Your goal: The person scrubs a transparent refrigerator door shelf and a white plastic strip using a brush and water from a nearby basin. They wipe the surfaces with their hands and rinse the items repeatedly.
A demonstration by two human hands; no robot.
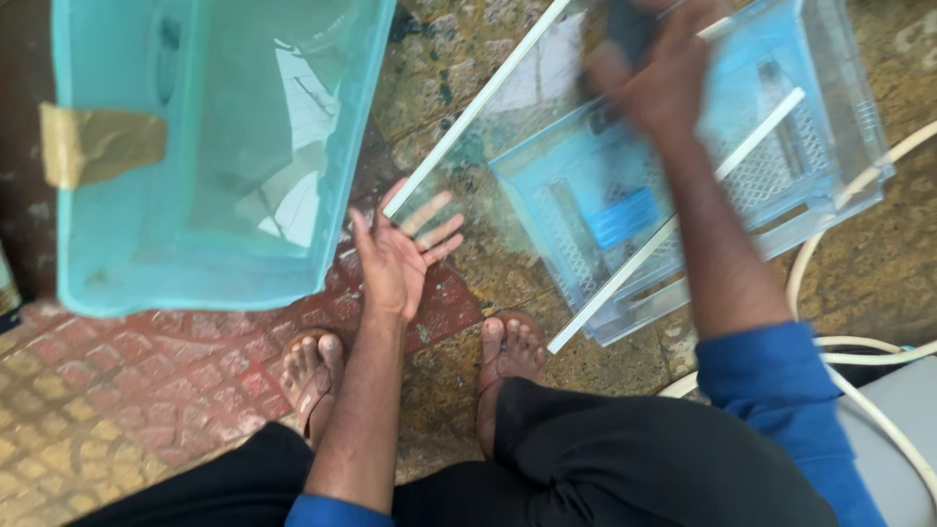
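The person crouches on the wet floor (127, 390), both feet in sandals, with a clear glass pane (508, 185) slanting up in front of the knees. The left hand (398, 256) is open, fingers spread, its palm pressed flat against the pane's lower left corner to steady it. The right hand (656, 78) is blurred with motion at the upper part of the pane and appears clenched around a dark object (630, 29), perhaps a scrubber or cloth; what it is cannot be told. Judging from the wet ground and the streaks on the glass, washing seems under way, not finished. Behind the pane, toward the floor's far right, a clear plastic drawer-like tray (830, 146) lies, seen partly through the glass. A turquoise plastic tub (127, 244), patched with brown tape, stands near the far left. A white hose (859, 351) loops along the right edge.
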